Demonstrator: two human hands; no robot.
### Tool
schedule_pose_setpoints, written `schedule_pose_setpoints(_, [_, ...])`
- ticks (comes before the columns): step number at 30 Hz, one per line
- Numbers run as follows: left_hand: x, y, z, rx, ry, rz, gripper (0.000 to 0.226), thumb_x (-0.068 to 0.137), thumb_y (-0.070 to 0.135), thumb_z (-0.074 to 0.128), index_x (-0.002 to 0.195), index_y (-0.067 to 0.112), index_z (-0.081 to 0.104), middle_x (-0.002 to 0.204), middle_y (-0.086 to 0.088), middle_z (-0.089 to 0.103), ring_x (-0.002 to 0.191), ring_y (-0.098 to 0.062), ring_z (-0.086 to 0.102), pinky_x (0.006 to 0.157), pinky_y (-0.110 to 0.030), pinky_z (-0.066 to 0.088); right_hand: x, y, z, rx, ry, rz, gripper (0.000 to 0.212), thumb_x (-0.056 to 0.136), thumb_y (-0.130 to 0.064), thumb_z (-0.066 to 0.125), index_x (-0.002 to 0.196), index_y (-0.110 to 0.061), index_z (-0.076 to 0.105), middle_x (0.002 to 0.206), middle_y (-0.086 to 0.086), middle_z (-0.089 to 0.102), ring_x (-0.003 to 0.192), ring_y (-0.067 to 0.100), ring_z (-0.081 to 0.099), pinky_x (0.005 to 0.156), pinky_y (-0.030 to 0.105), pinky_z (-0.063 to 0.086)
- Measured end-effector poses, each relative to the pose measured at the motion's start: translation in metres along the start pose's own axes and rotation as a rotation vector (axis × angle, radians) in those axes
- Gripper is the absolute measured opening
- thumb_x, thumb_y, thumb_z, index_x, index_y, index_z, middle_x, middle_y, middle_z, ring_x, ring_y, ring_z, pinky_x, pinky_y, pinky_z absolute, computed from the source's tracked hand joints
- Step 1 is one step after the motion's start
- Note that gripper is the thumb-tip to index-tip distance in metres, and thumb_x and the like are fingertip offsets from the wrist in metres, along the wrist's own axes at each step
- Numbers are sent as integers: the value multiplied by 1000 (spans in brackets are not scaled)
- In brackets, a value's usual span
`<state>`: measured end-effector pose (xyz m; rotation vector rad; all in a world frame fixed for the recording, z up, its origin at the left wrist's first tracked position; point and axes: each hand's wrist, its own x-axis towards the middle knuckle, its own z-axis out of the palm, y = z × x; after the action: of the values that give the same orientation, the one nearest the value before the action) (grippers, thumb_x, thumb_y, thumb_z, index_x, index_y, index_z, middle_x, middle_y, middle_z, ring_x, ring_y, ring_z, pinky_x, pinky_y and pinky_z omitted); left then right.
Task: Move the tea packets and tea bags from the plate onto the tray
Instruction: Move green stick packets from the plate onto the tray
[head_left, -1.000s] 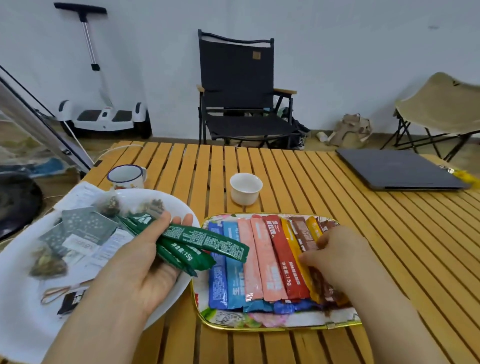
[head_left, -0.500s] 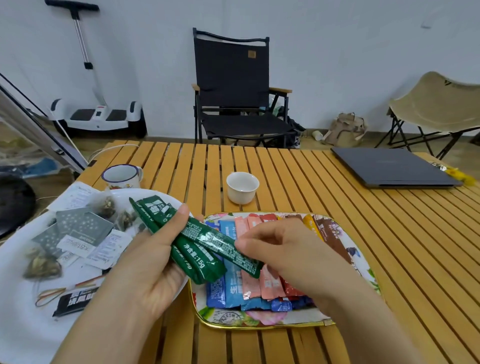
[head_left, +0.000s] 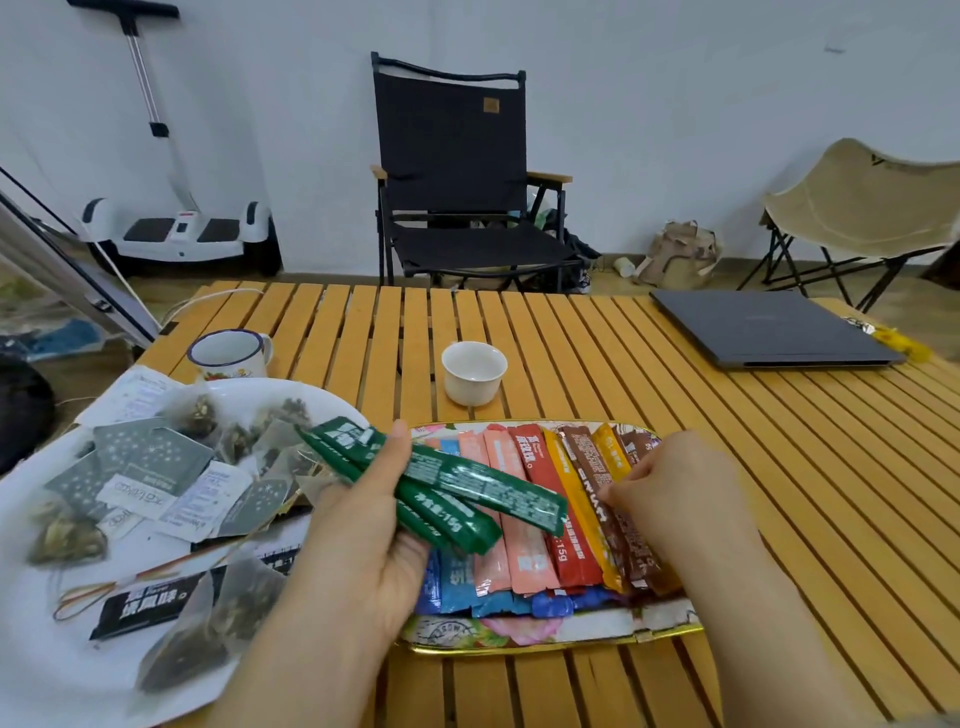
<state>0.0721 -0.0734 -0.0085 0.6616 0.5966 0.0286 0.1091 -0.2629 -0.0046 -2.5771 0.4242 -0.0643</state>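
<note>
Table (head_left: 779, 467): slatted, yellow wood; all items below are carried on it unless stated otherwise.

Plate (head_left: 52, 665): white, round, at the near left edge of the table. Grey star-printed tea packets (head_left: 150, 452), small white paper sachets (head_left: 208, 493), a black packet (head_left: 140, 605) and several translucent pyramid tea bags (head_left: 62, 530) are held on it, loosely heaped and overlapping. A thin loop of coloured string (head_left: 93, 592) is laid across the heap.

Tray (head_left: 545, 631): oblong, gold-rimmed, floral print, just right of the plate. A row of stick packets (head_left: 530, 519) is laid side by side along it: blue at the left, then pink, red, orange and brown at the right, with further blue sticks showing beneath at the near edge.

Green stick packets (head_left: 457, 499): a bundle of several, gripped by the left hand (head_left: 363, 545), the thumb pressed over the top and the fingers curled beneath. The bundle is held slantwise above the left end of the tray, its far end reaching over the rim of the plate.

Right hand (head_left: 670, 499): fingers curled, fingertips (head_left: 605, 493) set on the brown and orange sticks at the right end of the row; whether a stick is pinched cannot be told.

White cup (head_left: 474, 371): small, handleless, upright beyond the tray.

Enamel mug (head_left: 228, 356): white, dark rim, just beyond the plate.

Laptop (head_left: 769, 327): dark, lid down, far right of the table.

Behind the table: a black folding chair (head_left: 457, 171), a beige camp chair (head_left: 862, 202), a white self-balancing scooter (head_left: 176, 228).
</note>
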Motion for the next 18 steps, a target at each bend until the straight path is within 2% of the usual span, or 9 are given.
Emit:
schedule_pose_setpoints(5, [0, -13, 9, -13, -10, -13, 24, 84, 19, 65, 102, 6, 57, 90, -18, 73, 71, -26, 73, 53, -41, 59, 0, -4, 3, 7, -3, 48, 27, 75, -28, 75, 66, -13, 54, 58, -2, 49, 50, 10, 44, 45, 23, 32])
schedule_pose_setpoints(7, [0, -14, 11, -19, -10, -9, 22, 84, 19, 65, 100, 6, 58, 93, -18, 72, 76, -26, 72, 57, -42, 60, 1, -5, 6, -2, -19, 62, 28, 76, -30, 74, 70, -11, 53, 62, -1, 52, 55, 13, 51, 47, 25, 38])
schedule_pose_setpoints(9, [0, -13, 14, -28, -7, -5, 19, 85, 19, 65, 98, 6, 58, 93, -17, 72, 79, -26, 71, 61, -43, 59, 2, -6, 8, -31, -32, 67, 27, 78, -30, 73, 73, -11, 55, 66, 1, 59, 61, 16, 60, 52, 29, 50])
schedule_pose_setpoints(11, [-1, -13, 16, -37, -11, -3, 20, 85, 20, 65, 97, 6, 59, 88, -16, 73, 74, -25, 72, 58, -42, 59, 2, -6, -1, 59, -69, 86, 22, 78, -27, 73, 77, -9, 61, 68, 4, 65, 63, 18, 65, 56, 32, 55])
schedule_pose_setpoints(13, [-1, -15, 17, -25, -34, 2, 21, 84, 21, 65, 99, 6, 59, 81, -14, 74, 68, -23, 73, 53, -41, 59, 0, -5, -23, 266, -153, 131, 21, 79, -25, 73, 79, -5, 66, 70, 6, 69, 64, 17, 66, 51, 28, 48])
schedule_pose_setpoints(15, [-3, -18, 18, 14, -58, 5, 24, 85, 23, 65, 102, 6, 60, 79, -13, 75, 69, -22, 73, 54, -41, 59, 1, 4, -46, 406, -156, 157, 19, 80, -22, 72, 79, -3, 68, 70, 7, 69, 62, 15, 61, 51, 25, 39])
schedule_pose_setpoints(18, [-7, -21, 19, 52, -72, 5, 25, 84, 25, 64, 101, 7, 60, 80, -12, 75, 72, -23, 73, 57, -42, 60, 9, 24, -61, 370, -47, 193, 20, 80, -21, 72, 80, -2, 66, 69, 4, 62, 60, 11, 51, 50, 27, 34])
